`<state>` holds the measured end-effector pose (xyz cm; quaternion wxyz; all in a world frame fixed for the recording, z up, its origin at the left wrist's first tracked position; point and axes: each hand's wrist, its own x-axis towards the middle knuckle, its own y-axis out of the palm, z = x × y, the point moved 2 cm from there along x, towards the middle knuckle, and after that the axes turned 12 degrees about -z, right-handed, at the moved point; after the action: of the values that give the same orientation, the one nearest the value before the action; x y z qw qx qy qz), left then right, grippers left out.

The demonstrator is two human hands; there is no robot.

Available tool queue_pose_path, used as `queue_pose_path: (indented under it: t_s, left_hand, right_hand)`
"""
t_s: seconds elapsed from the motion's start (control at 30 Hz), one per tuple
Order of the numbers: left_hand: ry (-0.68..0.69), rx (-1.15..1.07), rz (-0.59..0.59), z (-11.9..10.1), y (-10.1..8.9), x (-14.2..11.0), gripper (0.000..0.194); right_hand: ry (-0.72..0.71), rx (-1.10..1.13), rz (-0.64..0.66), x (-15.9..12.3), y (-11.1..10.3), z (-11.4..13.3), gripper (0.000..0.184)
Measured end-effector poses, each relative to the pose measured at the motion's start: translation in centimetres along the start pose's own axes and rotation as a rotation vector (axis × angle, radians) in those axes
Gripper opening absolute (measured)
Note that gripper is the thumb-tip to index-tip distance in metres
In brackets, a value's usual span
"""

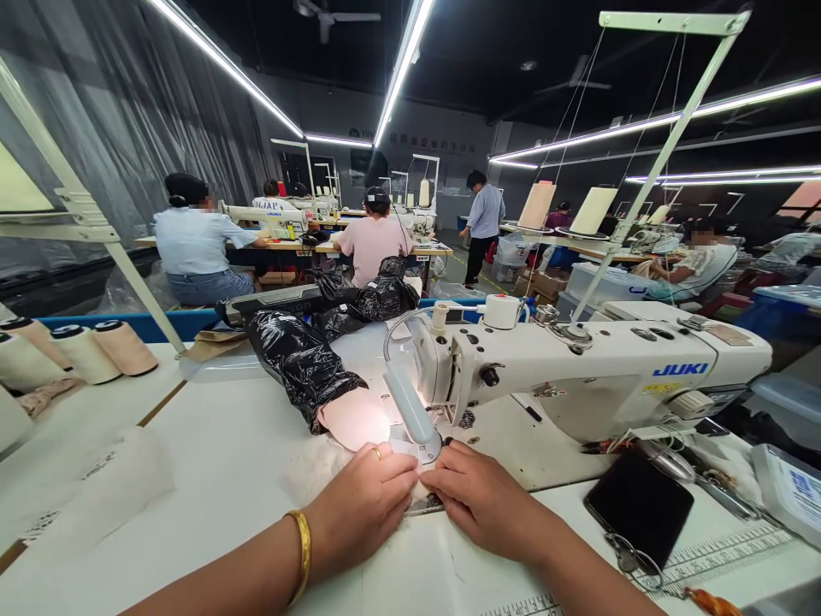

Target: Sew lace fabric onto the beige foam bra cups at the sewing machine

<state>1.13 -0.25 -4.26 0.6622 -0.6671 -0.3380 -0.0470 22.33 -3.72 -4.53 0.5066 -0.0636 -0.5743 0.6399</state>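
Both hands meet below the lamp and needle area of a white sewing machine [596, 368]. My left hand [365, 492] has its fingers pinched on pale fabric [314, 466] that spreads out to the left on the table. My right hand [478, 496] is closed, its fingertips pressed at the fabric's edge close to the needle area. A lit lamp [409, 406] on a bendy neck hangs just above the fingers and hides the needle. Beyond the left hand lies a pale pink rounded piece [356, 419], against a black plastic-wrapped bundle [298, 364].
A phone [638, 505], keys [632, 556] and a ruler [724, 547] lie right of my forearm. Thread cones [125, 346] stand at the left. A thread stand [660, 162] rises behind the machine. Several people work at other machines further back.
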Motion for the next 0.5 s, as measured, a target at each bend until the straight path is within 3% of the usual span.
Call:
queue_pose_path:
  t_s: [0.5]
  left_hand:
    - [-0.022,-0.021,-0.067,2.2,0.1,1.9,0.018]
  right_hand:
    - [0.074,-0.098,-0.118,0.6,1.4,-1.4,0.036]
